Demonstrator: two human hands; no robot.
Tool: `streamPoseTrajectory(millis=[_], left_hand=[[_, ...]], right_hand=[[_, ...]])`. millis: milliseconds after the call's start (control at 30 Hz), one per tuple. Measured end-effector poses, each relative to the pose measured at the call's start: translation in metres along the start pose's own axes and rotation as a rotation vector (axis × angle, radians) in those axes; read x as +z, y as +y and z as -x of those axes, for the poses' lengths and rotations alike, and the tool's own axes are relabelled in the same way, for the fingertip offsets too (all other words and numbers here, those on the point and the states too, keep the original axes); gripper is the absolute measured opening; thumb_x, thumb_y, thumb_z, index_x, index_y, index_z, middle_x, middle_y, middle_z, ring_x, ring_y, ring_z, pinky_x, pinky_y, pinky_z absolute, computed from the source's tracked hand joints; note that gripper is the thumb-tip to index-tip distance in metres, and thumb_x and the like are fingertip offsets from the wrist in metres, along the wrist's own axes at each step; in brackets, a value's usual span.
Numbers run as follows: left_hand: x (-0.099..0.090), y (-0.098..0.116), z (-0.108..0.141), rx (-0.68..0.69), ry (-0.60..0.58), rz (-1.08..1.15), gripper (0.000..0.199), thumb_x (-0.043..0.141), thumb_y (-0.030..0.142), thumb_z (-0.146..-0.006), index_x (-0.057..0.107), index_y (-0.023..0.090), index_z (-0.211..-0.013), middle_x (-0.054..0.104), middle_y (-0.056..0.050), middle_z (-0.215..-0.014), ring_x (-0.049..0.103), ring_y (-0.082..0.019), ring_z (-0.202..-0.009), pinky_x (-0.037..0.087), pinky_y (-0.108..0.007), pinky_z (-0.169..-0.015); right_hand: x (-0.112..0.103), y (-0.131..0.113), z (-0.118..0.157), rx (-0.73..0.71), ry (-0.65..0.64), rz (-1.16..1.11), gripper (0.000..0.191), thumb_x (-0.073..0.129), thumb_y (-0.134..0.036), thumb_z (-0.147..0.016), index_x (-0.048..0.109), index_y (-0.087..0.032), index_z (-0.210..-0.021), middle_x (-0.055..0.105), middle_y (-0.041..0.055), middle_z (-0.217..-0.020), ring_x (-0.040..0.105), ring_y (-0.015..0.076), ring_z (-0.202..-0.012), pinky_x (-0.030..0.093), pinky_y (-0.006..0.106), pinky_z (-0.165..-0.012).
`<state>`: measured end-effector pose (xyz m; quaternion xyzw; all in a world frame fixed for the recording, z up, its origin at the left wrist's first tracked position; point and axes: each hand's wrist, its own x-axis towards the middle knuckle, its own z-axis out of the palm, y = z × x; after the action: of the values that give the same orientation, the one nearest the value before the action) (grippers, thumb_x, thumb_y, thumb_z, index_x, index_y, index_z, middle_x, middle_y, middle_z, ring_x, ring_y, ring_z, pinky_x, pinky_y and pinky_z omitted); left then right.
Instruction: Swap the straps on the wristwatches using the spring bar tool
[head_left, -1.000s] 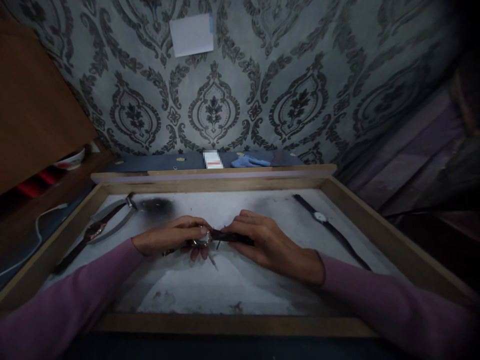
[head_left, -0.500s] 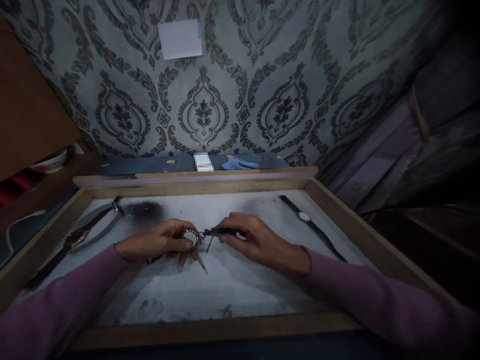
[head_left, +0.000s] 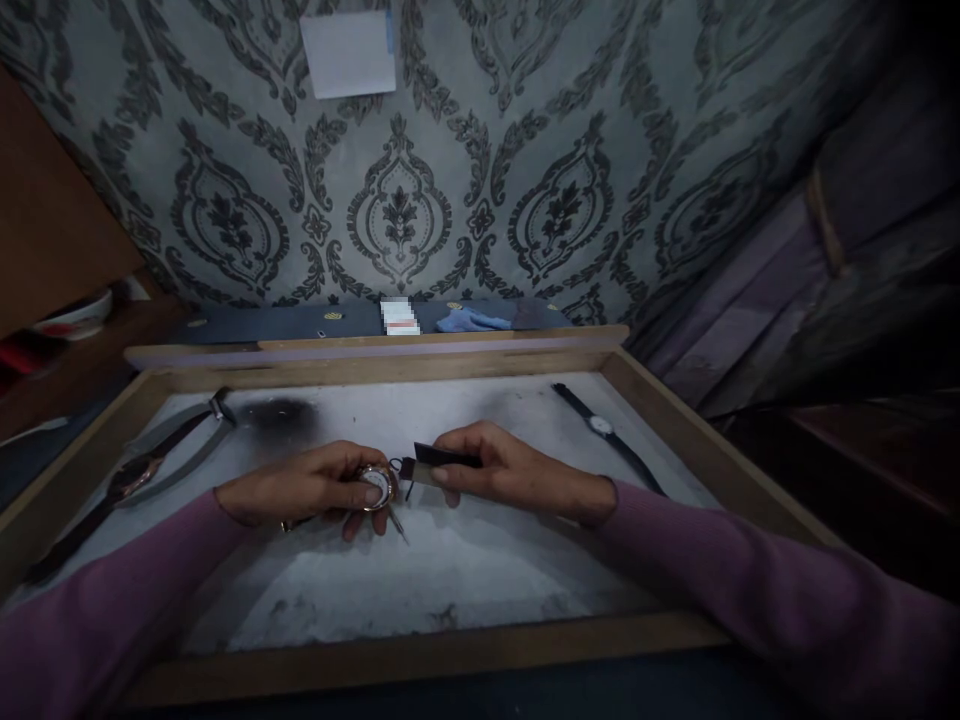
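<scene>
My left hand (head_left: pixel 319 490) is closed on a watch (head_left: pixel 377 487) with a white dial and a gold-coloured case. The thumb presses on the dial's edge. From below that hand a thin pointed metal tool (head_left: pixel 397 525) sticks out; whether the fingers hold it is hidden. My right hand (head_left: pixel 499 465) pinches a dark strap (head_left: pixel 448 456), its broad face tilted toward me and an olive-grey side showing underneath. The strap's near end, with a small dark loop (head_left: pixel 397 465), is close against the watch case. I cannot tell whether they are joined.
A low wooden frame (head_left: pixel 420 640) surrounds the white work surface (head_left: pixel 517 590). Dark-strapped watches lie at the left (head_left: pixel 131 475) and the right (head_left: pixel 601 426). Behind the frame are a blue cloth (head_left: pixel 474 320) and a small white box (head_left: pixel 400 317).
The strap in my right hand has turned so that more of its flat face shows. My left hand keeps its hold on the watch. The whole view has shifted slightly.
</scene>
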<state>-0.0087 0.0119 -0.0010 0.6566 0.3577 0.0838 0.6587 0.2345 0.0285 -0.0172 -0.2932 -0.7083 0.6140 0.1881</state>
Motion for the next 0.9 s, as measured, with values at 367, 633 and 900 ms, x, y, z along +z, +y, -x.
streamPoseTrajectory(millis=[367, 633, 900], left_hand=[[0.0012, -0.0065, -0.0025, -0.004, -0.007, 0.053, 0.029, 0.053, 0.044, -0.092, 0.056, 0.016, -0.088, 0.06, 0.0, -0.07, 0.048, -0.01, -0.053, 0.038, -0.022, -0.051], [0.0004, -0.0044, -0.0003, -0.036, -0.05, 0.101, 0.023, 0.062, 0.036, -0.087, 0.058, 0.015, -0.095, 0.062, 0.0, -0.072, 0.05, -0.009, -0.055, 0.039, -0.022, -0.053], [0.0004, -0.0024, -0.0002, -0.009, -0.059, 0.017, 0.019, 0.064, 0.034, -0.086, 0.06, 0.015, -0.088, 0.062, 0.0, -0.073, 0.053, -0.012, -0.063, 0.043, -0.022, -0.057]], right_hand=[[0.002, 0.0013, -0.0045, 0.062, -0.036, -0.077, 0.018, 0.065, -0.028, -0.083, 0.059, -0.013, -0.074, 0.058, -0.0032, -0.063, 0.048, 0.0085, -0.061, 0.035, 0.024, -0.061], [0.0039, 0.0007, -0.0041, 0.061, -0.013, -0.085, 0.022, 0.065, -0.029, -0.082, 0.058, -0.014, -0.067, 0.056, -0.0031, -0.062, 0.046, 0.0084, -0.06, 0.033, 0.023, -0.059], [0.0038, -0.0021, -0.0031, 0.056, -0.013, -0.044, 0.026, 0.066, -0.035, -0.082, 0.058, -0.013, -0.07, 0.056, -0.0026, -0.063, 0.047, 0.0089, -0.06, 0.034, 0.022, -0.057]])
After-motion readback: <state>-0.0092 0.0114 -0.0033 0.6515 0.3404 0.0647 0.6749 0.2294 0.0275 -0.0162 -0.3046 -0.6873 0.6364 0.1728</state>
